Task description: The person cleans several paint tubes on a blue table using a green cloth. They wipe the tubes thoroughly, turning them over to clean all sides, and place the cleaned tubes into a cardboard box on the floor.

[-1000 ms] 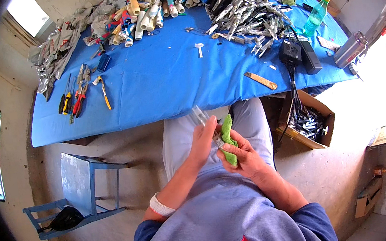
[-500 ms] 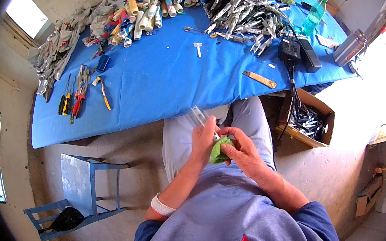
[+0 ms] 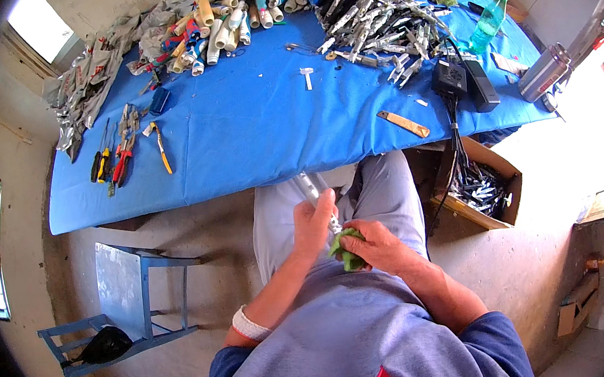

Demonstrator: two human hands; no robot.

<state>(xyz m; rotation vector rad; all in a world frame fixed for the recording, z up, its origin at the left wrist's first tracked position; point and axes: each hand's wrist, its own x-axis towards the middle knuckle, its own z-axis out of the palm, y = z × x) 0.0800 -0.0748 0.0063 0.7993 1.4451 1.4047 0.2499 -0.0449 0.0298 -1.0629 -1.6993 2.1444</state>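
Over my lap, my left hand (image 3: 313, 226) is closed round a slim silver-grey, bar-like piece with holes along it (image 3: 308, 185). Its upper end sticks out past my fingers toward the table edge; its exact kind is unclear. A crumpled green cloth (image 3: 351, 259) is gripped in my right hand (image 3: 378, 245), pressed around the lower end of that piece. The cloth and my fingers hide this end.
A blue-covered table (image 3: 236, 136) stands ahead, bearing a heap of similar metal parts (image 3: 372, 20), pale tubes (image 3: 225, 33), screwdrivers and pliers (image 3: 120, 164), and a green bottle (image 3: 490, 24). A cardboard box (image 3: 501, 203) sits right; a blue chair (image 3: 124, 291) stands left.
My right hand has turned over and shifted slightly lower with the green cloth, exposing more of the piece between my hands. My left hand keeps its hold, slightly lower and to the left.
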